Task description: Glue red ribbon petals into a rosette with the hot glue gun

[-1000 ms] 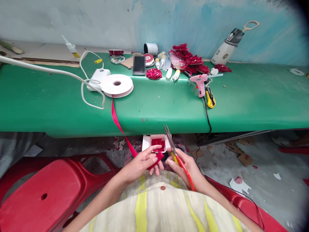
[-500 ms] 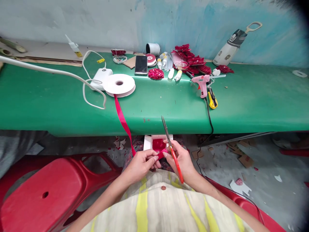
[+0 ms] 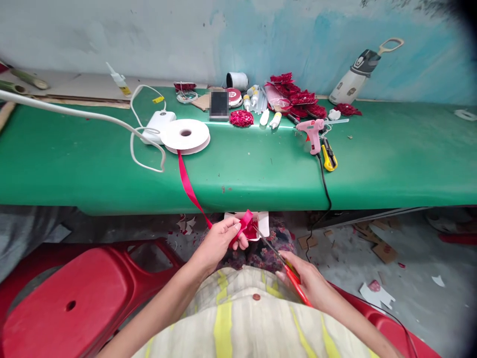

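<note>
My left hand [image 3: 222, 237] pinches a red ribbon [image 3: 189, 190], whose looped end sticks up past my fingertips. The ribbon runs back from this hand to a white spool [image 3: 186, 134] lying flat on the green table. In my right hand [image 3: 301, 272] are scissors with orange handles [image 3: 294, 282], their blades pointing up and left toward the ribbon end, a little apart from it. Beneath the hands, a small white box [image 3: 263, 223] with red pieces in it rests on my lap, partly hidden by the left hand and ribbon.
On the green table [image 3: 246, 174] lie a pink glue gun [image 3: 312, 133], a yellow cutter [image 3: 330, 156], a white power strip [image 3: 158, 125], small glue bottles [image 3: 276, 121] and red sequined pieces [image 3: 294, 94]. A tumbler [image 3: 354, 77] leans against the wall. A red stool [image 3: 70, 303] stands at left.
My right hand has let go of the ribbon and moved right and down, swinging the scissors so their blades point left. The ribbon end in my left hand now stands up as a loop.
</note>
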Demonstrator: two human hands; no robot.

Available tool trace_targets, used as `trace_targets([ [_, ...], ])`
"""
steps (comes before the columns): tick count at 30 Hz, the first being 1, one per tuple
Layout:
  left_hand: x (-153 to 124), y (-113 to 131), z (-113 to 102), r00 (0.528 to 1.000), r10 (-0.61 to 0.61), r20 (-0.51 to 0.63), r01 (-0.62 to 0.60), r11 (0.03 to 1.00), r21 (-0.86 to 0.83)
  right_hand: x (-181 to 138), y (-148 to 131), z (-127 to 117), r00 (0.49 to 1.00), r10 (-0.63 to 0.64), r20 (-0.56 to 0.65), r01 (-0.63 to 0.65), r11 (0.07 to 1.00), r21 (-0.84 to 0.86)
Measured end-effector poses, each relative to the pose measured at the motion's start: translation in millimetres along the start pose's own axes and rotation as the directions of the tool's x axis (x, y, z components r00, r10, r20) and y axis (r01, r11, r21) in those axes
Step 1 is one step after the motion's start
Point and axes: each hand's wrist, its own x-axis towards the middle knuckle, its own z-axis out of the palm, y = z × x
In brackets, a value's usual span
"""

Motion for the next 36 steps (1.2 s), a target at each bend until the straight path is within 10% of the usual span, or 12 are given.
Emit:
trace_targets([
  [36,-2.5,1.4,4.5,0.992,-0.105,0.072,0.105,0.994,0.015,19.7,-13.8,5.3,1.0,-0.011,-0.004,0.011,0.991,0.134],
])
